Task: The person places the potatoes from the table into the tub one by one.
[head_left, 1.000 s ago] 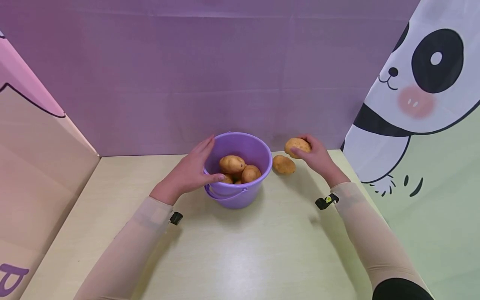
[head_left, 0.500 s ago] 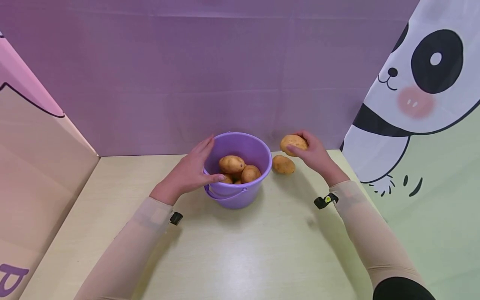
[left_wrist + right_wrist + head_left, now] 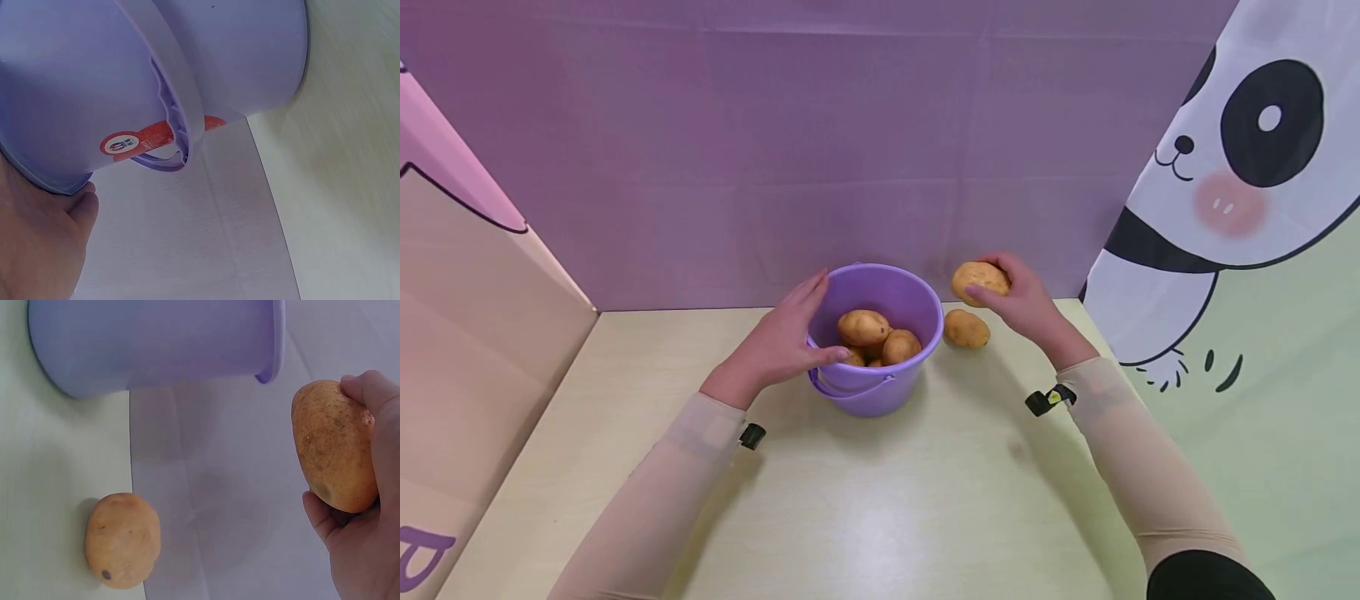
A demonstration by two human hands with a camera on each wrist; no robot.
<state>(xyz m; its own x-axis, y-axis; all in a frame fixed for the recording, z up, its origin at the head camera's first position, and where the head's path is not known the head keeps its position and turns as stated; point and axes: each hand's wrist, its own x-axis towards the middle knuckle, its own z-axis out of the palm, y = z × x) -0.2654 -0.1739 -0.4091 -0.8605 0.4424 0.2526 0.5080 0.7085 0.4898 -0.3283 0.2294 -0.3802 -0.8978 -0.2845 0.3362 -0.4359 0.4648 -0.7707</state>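
A purple bucket [image 3: 880,392] stands upright on the table, with several potatoes [image 3: 863,328] inside. My left hand [image 3: 778,346] rests against the bucket's left side, fingers and thumb spread straight along the rim; in the left wrist view, the hand [image 3: 40,234] touches the rim's edge. To the right of the bucket, my right hand [image 3: 1024,302] grips another potato [image 3: 979,282] between thumb and fingers, raised above the table and apart from the rim. The right wrist view shows this held potato [image 3: 334,447] close up. Below it, one loose potato [image 3: 967,329] lies on the table beside the bucket.
The pale wooden table [image 3: 865,508] ends at a purple cloth backdrop [image 3: 850,150] just behind the bucket. Printed panels flank it, including a panda panel [image 3: 1255,217] close to my right arm. The bucket's handle [image 3: 181,94] hangs down against its side.
My right hand has moved a little left and up with its potato, closer to the bucket. The left hand, the bucket and the loose potato have stayed in place.
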